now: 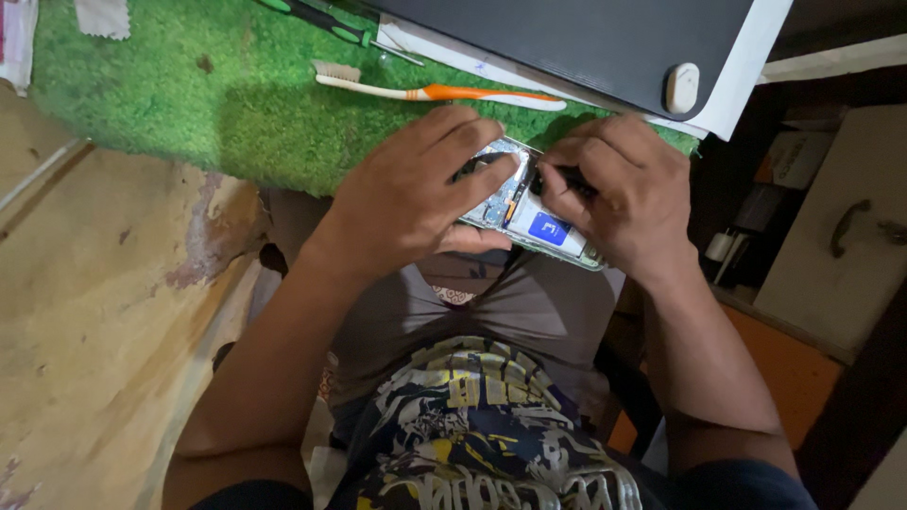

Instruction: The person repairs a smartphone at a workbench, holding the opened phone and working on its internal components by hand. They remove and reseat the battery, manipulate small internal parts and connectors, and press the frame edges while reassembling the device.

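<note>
Mostly hidden under both hands: an opened phone (529,212), back cover off, lying at the near edge of the green mat (189,104), just right of centre. Only a strip of circuit board and a white part with a blue label visible between the hands; the rest covered. Left hand (411,198) laid flat over the phone's left half, fingers (472,142) close together and pressed down on it, thumb tucked beneath at 6 o'clock. Right hand (624,194) at 3 o'clock of the phone, fingers curled and pinching a small dark tool (572,177); tool tip and exact kind too hidden to make out, contact with the board impossible to tell.

At 12 o'clock of the hands, an orange-and-white toothbrush (444,92) flat on the mat, bristles pointing to 9 o'clock. Beyond it a screwdriver (326,24) with green-and-black handle, cut off by the top edge. At 1 o'clock a dark flat slab (567,42) resting on white sheets, partly out of frame, with a small white oval object (681,88) on its near corner. White cloth scraps (102,17) at 10 o'clock, cropped. Worn, stained tabletop (104,312) at 8 o'clock. Dim clutter at 3 o'clock, with a pale cabinet door (841,236); details lost in shadow.
</note>
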